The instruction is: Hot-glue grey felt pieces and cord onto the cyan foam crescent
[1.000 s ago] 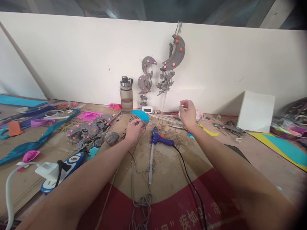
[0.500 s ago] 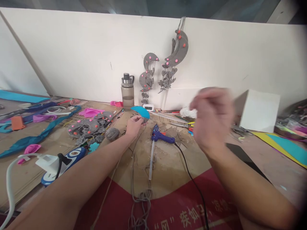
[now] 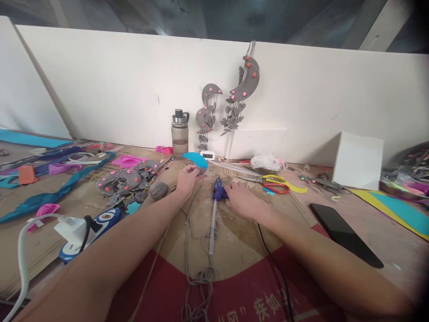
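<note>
Partly, the right hand [image 3: 243, 202] hides the blue glue gun [image 3: 219, 192] handle.

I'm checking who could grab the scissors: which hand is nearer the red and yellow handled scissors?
The right hand: it rests on the blue glue gun, just left of the scissors. The left hand holds a blue foam piece farther left.

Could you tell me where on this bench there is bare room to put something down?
The clearest bare patch lies between the black phone and the right hand on the blue glue gun. Another sits below the ball of grey yarn. The grey felt pieces and scissors areas are crowded.
</note>
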A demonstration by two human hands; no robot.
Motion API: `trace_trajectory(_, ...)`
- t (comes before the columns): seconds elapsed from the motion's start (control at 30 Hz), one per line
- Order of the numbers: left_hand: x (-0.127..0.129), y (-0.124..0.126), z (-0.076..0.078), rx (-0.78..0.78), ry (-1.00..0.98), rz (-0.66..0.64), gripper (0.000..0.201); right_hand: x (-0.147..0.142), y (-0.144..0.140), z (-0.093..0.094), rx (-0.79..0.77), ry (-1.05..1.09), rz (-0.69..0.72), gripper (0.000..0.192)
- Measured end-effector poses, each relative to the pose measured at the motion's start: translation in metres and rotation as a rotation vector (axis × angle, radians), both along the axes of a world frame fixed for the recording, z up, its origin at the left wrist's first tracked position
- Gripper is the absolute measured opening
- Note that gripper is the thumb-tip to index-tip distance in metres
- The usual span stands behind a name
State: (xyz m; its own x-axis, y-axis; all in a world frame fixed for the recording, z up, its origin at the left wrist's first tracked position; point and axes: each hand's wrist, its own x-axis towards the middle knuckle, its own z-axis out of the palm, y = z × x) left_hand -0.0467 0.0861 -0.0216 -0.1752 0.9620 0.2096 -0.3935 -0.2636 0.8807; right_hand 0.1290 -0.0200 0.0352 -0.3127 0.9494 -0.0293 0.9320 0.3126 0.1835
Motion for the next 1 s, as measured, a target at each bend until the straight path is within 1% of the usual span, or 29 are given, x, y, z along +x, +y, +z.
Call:
trace_trajectory(0.1, 0.000, -0.001, 0.002, 0.008, -0.009, -0.020, 0.018, -0.002, -0.002, -0.005, 0.065, -0.009, -0.051, 0.041)
trace_trajectory(0.17, -0.001, -0.002, 0.003, 0.010, -0.002, -0.032, 0.019, 0.000, -0.003, -0.007, 0.114, 0.009, -0.038, 0.038)
trace_trajectory(0.23, -0.001, -0.003, 0.004, 0.004, 0.006, -0.037, 0.020, 0.003, -0.002, -0.007, 0.174, 0.064, -0.028, 0.036)
trace_trajectory(0.33, -0.003, -0.003, 0.004, 0.002, 0.013, -0.039, 0.020, 0.008, -0.002, -0.006, 0.252, 0.164, -0.051, 0.039)
trace_trajectory(0.4, -0.004, -0.003, 0.004, 0.010, 0.017, -0.039, 0.019, 0.012, -0.001, -0.007, 0.231, 0.188, -0.043, 0.041)
trace_trajectory(0.5, -0.004, -0.003, 0.004, 0.010, 0.020, -0.040, 0.019, 0.016, -0.001, -0.011, 0.161, 0.132, 0.006, 0.043)
trace_trajectory(0.6, -0.004, -0.001, 0.002, 0.000, 0.027, -0.034, 0.019, 0.013, 0.000, -0.015, 0.156, 0.043, 0.051, 0.045)
trace_trajectory(0.7, -0.003, 0.000, 0.002, -0.006, 0.016, -0.027, 0.018, 0.007, 0.001, -0.017, 0.115, 0.029, 0.065, 0.041)
trace_trajectory(0.83, -0.002, -0.002, 0.004, -0.019, -0.011, -0.015, 0.015, 0.010, 0.007, -0.012, 0.096, 0.163, 0.028, 0.033)
trace_trajectory(0.93, -0.001, -0.006, 0.006, -0.023, -0.009, -0.008, 0.012, 0.022, 0.015, -0.003, 0.079, 0.346, -0.058, 0.028)
trace_trajectory(1.0, 0.000, -0.008, 0.008, -0.023, -0.003, -0.014, 0.010, 0.033, 0.021, 0.005, 0.135, 0.477, -0.133, 0.029)
